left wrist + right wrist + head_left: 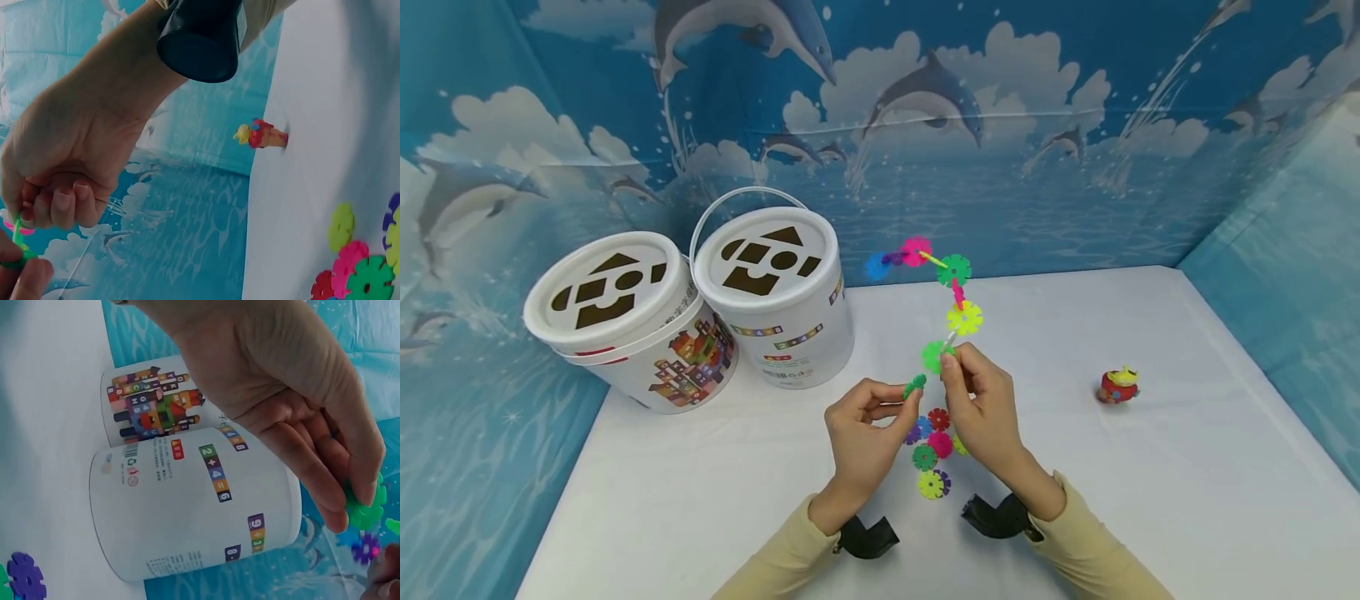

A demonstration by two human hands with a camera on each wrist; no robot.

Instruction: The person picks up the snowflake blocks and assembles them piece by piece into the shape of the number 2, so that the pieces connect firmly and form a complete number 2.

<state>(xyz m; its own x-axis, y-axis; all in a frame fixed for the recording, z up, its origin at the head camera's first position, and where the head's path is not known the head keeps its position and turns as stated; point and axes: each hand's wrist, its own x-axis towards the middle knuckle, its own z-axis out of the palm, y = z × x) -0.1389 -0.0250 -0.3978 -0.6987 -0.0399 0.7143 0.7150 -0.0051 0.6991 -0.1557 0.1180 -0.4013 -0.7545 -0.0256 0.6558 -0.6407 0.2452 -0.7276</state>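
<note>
Fingers of both hands closed in pinches: left hand [867,433] grips a green disc [914,385], right hand [987,408] a light-green disc [932,357] ending a chain. Largest first, placed by the handled bucket [808,350]: dolphin backdrop [1045,225] behind it; white table [1187,467] under it; second bucket [625,381] just beside, on its left. Chain of notched discs [955,269] to its right, curving up and back from the right hand. Loose discs [939,444] right of the bucket, nearer the person. Toy figure [1117,387] well apart, far right of it. Smallest, the left hand's disc: also right of the bucket, near the chain's end; cannot tell whether touching.

Risks, my judgement: chain looks gripped at one end only, so a hard push there could twist or pop a joint further along. Misaligned slots could make the green disc slip from its pinch and drop among the loose ones.
</note>
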